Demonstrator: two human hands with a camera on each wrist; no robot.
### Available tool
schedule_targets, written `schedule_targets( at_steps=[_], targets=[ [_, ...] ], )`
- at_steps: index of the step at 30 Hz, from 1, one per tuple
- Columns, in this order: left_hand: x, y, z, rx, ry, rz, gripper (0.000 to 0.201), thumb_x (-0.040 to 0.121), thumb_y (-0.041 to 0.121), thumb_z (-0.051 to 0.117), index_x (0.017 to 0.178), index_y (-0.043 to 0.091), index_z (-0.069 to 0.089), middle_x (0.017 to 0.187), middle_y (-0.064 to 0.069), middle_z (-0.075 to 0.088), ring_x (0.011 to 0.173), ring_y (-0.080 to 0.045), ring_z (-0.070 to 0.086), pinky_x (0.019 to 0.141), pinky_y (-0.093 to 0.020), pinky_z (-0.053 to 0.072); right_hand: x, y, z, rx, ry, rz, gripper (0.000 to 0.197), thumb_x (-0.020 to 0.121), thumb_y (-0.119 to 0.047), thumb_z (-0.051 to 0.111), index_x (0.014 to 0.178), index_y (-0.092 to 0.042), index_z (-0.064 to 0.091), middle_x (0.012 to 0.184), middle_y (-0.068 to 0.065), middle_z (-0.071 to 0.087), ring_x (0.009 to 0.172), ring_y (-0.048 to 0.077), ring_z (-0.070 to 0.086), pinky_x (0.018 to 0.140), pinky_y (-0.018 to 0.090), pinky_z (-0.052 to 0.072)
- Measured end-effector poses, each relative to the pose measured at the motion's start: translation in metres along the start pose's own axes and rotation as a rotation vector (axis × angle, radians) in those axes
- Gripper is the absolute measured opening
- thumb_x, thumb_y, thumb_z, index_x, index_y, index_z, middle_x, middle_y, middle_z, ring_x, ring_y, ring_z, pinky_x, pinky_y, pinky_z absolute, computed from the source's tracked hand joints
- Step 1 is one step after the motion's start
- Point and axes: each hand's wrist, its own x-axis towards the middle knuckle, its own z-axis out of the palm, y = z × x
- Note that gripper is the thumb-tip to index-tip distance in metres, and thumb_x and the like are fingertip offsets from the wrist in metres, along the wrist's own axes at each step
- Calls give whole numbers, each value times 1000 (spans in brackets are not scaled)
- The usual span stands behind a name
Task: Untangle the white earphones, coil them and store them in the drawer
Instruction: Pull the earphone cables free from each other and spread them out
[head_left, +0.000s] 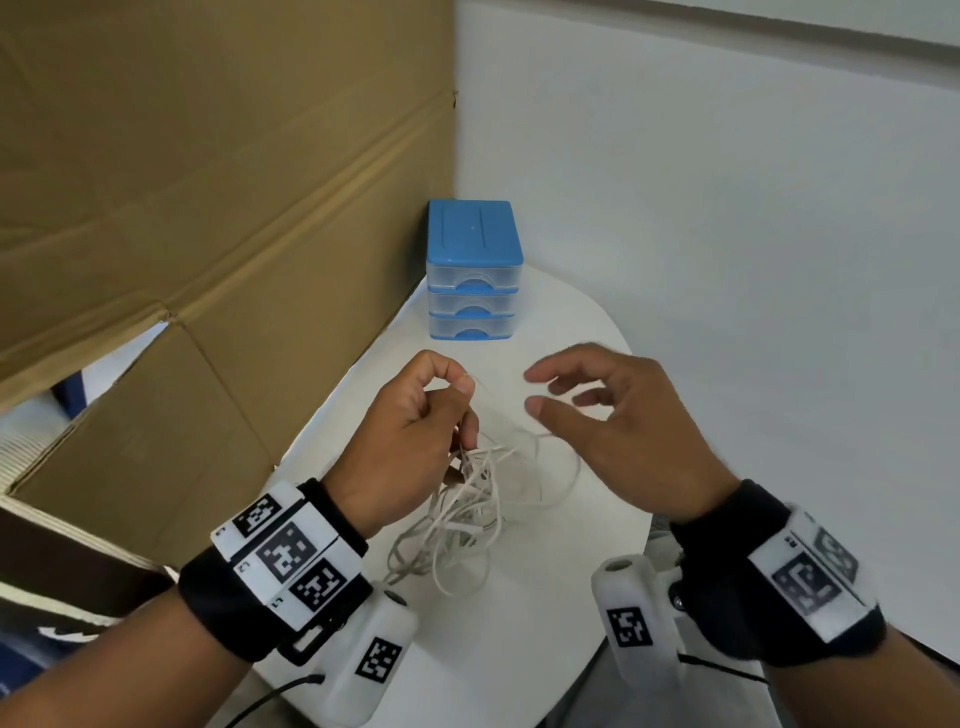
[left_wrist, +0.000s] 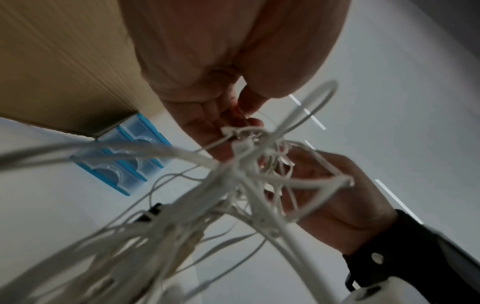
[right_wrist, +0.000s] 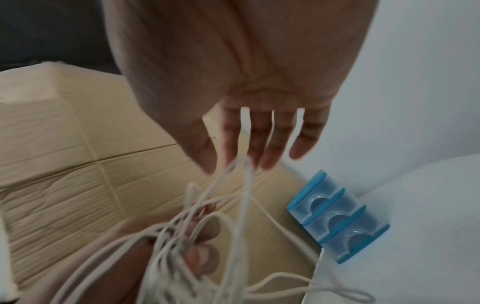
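The white earphones (head_left: 467, 512) are a loose tangle of thin cord, partly lifted off the white table (head_left: 524, 654). My left hand (head_left: 465, 387) pinches a strand between thumb and forefinger, and more loops hang from its curled fingers (left_wrist: 233, 123). My right hand (head_left: 532, 389) hovers just to the right with its fingers spread and relaxed; a strand runs past its thumb. In the right wrist view cords (right_wrist: 244, 185) rise toward its straight fingers (right_wrist: 255, 148). The blue and clear three-drawer unit (head_left: 474, 270) stands at the table's far edge, all drawers closed.
A large cardboard box (head_left: 208, 208) walls off the left side, against the drawer unit. A white wall (head_left: 727, 208) rises behind and to the right. The table's curved edge (head_left: 631, 519) falls away under my right wrist.
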Motion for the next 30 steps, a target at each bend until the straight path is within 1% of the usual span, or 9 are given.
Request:
schedule_targets(
  at_steps=[2, 4, 9, 13, 18, 22, 25, 27, 30],
  targets=[
    [0, 1, 0, -23, 8, -6, 14, 101, 18, 44, 88, 17, 48, 53, 3, 54, 50, -13, 47, 42, -23, 44, -5, -3, 3, -3, 117, -58, 5, 75, -23, 69, 72, -20, 68, 78, -10, 67, 76, 11, 61, 71, 22, 46],
    [1, 1, -1, -31, 15, 1, 14, 102, 18, 44, 88, 17, 48, 54, 3, 55, 51, -13, 48, 43, -24, 45, -11, -7, 7, -45, 75, -56, 11, 73, -23, 69, 63, -21, 68, 70, -9, 64, 68, 9, 56, 62, 15, 40],
    [1, 0, 2, -12, 9, 22, 12, 101, 18, 45, 91, 15, 49, 53, 4, 56, 54, -18, 50, 45, -26, 47, -14, 3, 19, -83, -18, 116, 12, 75, -39, 78, 70, -28, 75, 71, -9, 63, 62, 6, 49, 57, 12, 36],
    [-2, -1, 4, -7, -12, 10, 12, 101, 18, 44, 90, 16, 49, 55, 2, 56, 57, -17, 50, 48, -26, 47, -13, 7, 21, 0, -64, 127, 14, 82, -27, 77, 68, -25, 74, 71, -17, 64, 61, 3, 51, 59, 9, 36],
    [-2, -2, 5, -7, -42, -2, 13, 101, 17, 44, 89, 17, 49, 54, 2, 55, 56, -17, 50, 50, -27, 49, -12, 7, 17, -8, -170, 69, 10, 85, -23, 73, 75, -23, 71, 117, -19, 64, 115, -4, 55, 87, 0, 33],
    [-1, -3, 6, -35, -46, 20, 13, 102, 13, 42, 90, 13, 48, 53, -2, 54, 61, -27, 52, 53, -33, 50, -11, 4, 13, 101, -314, 25, 8, 89, -8, 68, 84, -9, 75, 93, -1, 76, 92, 8, 69, 88, 16, 49],
    [0, -5, 6, -40, -37, 31, 11, 100, 13, 45, 90, 13, 48, 61, -5, 58, 66, -29, 55, 55, -33, 50, -9, 5, 12, 140, -285, 46, 9, 87, -6, 69, 80, -4, 74, 77, 7, 74, 75, 18, 69, 75, 19, 52],
    [2, -9, 6, -45, -18, 75, 7, 96, 15, 55, 90, 14, 51, 77, -8, 66, 76, -24, 60, 58, -28, 52, -7, 7, 11, 181, -255, 68, 10, 87, -7, 69, 79, -3, 73, 75, 8, 74, 73, 20, 71, 73, 22, 54],
    [1, -13, 2, -7, 23, 203, 29, 72, 38, 74, 87, 23, 54, 92, 1, 67, 90, -12, 62, 73, -31, 51, -5, 8, 9, 314, -231, 120, 9, 88, -5, 68, 83, 0, 72, 80, 13, 74, 74, 22, 71, 80, 35, 59]
  ],
)
